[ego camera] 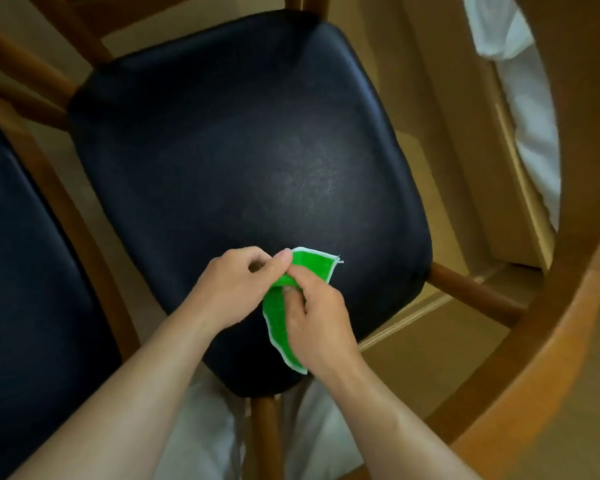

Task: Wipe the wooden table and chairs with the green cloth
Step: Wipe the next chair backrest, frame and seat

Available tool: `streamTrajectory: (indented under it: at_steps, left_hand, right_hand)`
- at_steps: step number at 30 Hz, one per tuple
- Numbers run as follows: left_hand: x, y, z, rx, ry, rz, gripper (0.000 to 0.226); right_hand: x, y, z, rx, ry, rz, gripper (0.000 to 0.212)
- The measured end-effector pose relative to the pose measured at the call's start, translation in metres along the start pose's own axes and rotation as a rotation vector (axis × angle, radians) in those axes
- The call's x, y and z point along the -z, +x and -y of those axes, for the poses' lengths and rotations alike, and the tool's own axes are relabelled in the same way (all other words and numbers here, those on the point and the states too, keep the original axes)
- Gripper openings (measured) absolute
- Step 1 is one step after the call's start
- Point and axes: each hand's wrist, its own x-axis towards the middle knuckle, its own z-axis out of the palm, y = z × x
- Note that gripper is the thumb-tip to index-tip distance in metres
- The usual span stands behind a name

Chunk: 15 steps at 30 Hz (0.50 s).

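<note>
Both hands share the grip on the green cloth [284, 308]: the left hand [234, 289] pinches its upper fold between thumb and curled fingers, and the right hand [317, 323] has its fingers curled round the middle of it, so neither is released. Held this way, the cloth sits just above the near edge of the black padded chair seat [243, 161], one white-edged corner sticking out to the far right and a longer flap hanging down toward the person. It looks as if the cloth is being refolded or turned to a fresh face before more wiping. To do that well, I would fold it into a flat pad, keep the loose corner tucked in so it does not drag, then lay it flat on the seat with one palm and sweep in overlapping strokes from the far edge to the near one, finishing round the rim and on the wooden frame rails [471, 292]. A second black seat [18, 271] stands close on the left, apart by a narrow gap with a wooden rail in it, which will crowd strokes along that side. The curved edge of the wooden bench [548, 358] hems in the right, near the chair's right corner, so reaching the right rail may mean shifting the chair.
</note>
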Motion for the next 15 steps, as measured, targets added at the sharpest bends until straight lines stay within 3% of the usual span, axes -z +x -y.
streamTrajectory:
  at_steps: [8, 13, 15]
  left_hand:
    - [0.020, -0.015, -0.062, 0.061, -0.121, 0.620, 0.061]
    - [0.002, -0.024, -0.081, 0.000, -0.088, 0.663, 0.016]
    - [-0.003, -0.032, -0.090, -0.010, -0.044, 0.703, 0.014]
  right_hand:
    - [0.066, -0.041, 0.019, -0.004, 0.272, 0.044, 0.025]
    - [0.091, -0.075, 0.021, -0.106, 0.194, -0.078, 0.041]
    - [0.106, -0.093, 0.021, -0.149, 0.075, -0.086, 0.053]
